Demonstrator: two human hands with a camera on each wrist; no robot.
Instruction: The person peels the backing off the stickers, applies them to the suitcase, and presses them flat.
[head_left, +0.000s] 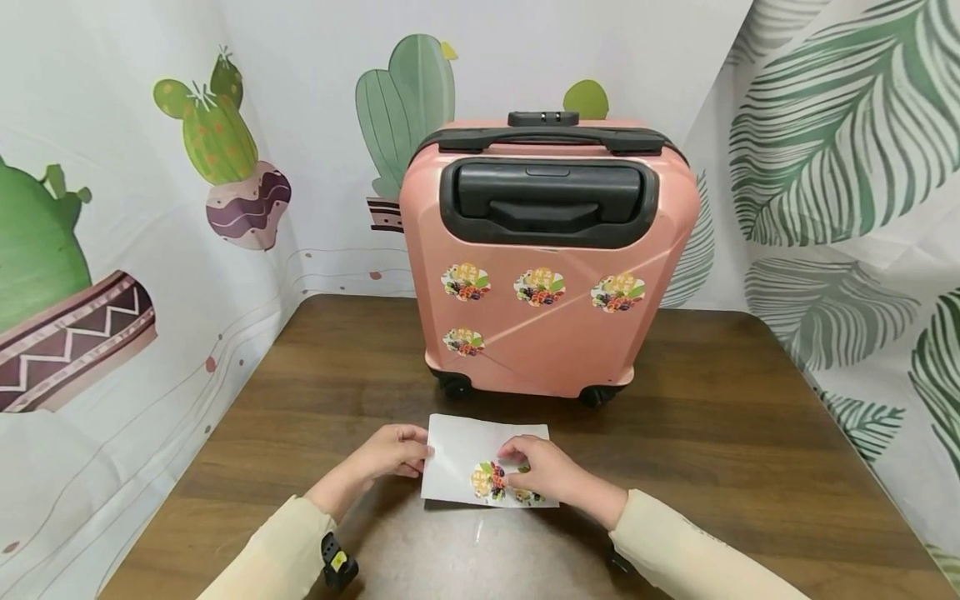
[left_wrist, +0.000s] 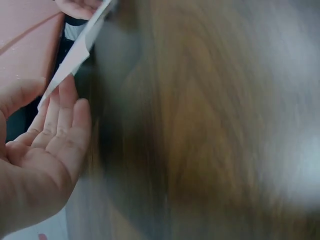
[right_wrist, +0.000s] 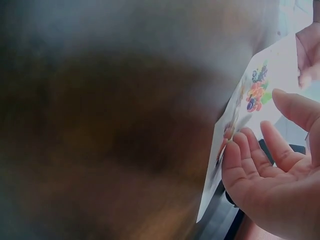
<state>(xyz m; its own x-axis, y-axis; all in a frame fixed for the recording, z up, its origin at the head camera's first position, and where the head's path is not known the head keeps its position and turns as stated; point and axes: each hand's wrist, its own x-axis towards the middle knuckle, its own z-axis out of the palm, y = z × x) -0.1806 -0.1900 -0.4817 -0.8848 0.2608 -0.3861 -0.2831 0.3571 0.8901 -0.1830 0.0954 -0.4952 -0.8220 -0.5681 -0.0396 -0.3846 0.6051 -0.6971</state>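
Observation:
My left hand pinches the left edge of a white sticker sheet, thumb on one face and fingers behind it in the left wrist view. Two round fruit stickers show along the sheet's lower right: one fruit sticker lies in plain sight, the other is partly covered by my right hand. In the right wrist view the right thumb and fingers are spread apart, with fingertips right at the sheet's surface beside a printed sticker. The sheet is tilted above the table.
Behind the sheet a pink suitcase stands upright on the brown wooden table. Its front bears a row of three fruit stickers and a single fruit sticker below at the left. A cactus-and-leaf printed cloth hangs behind.

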